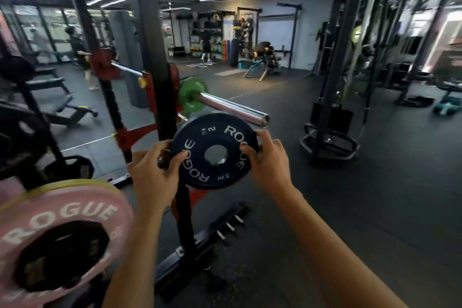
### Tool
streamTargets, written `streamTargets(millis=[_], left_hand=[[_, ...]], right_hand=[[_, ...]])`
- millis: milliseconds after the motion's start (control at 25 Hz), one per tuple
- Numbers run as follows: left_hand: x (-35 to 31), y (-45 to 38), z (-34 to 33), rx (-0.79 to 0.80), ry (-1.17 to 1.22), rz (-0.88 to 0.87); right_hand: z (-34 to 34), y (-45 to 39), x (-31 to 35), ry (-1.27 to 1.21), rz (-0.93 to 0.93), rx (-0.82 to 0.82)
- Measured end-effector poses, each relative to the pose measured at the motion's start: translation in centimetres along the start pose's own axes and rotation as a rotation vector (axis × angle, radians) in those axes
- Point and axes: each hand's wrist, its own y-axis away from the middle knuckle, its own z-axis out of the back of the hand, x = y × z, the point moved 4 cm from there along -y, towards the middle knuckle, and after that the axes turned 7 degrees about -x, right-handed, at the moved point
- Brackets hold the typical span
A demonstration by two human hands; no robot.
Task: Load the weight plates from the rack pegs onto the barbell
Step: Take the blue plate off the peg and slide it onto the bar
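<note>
I hold a small black plate (213, 151) upright in front of me, its face with the white ROGUE lettering and a 2 KG mark turned toward me. My left hand (152, 172) grips its left rim, thumb curled over the face and fingers wrapped behind. My right hand (268, 160) grips the right rim the same way, thumb on the lettering near the centre hole. The plate hangs in the air just below and short of the free end of the barbell sleeve (232, 107), not touching it. That chrome sleeve sticks out toward me from the rack upright (150, 40), and a green plate (192, 94) already sits on it, pushed in close to the upright. At my lower left, a large pink plate (60, 242) with a yellow one behind it rests on a peg of the rack. Black rubber floor (350, 207) spreads beneath my arms.
</note>
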Motion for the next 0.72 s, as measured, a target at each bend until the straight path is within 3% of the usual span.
streamTargets(millis=[280, 480, 720], left_hand=[[-6.4, 1.4, -13.2, 0.133, 0.081, 0.025], [-5.0, -0.9, -19.8, 0.095, 0.076, 0.069], [-3.2, -2.3, -23.9, 0.02, 0.018, 0.114]], right_hand=[[6.8, -4.8, -11.1, 0.094, -0.109, -0.065], [4.3, -9.6, -15.7, 0.058, -0.132, -0.07], [-0.4, -14.9, -19.3, 0.029, -0.081, 0.072]])
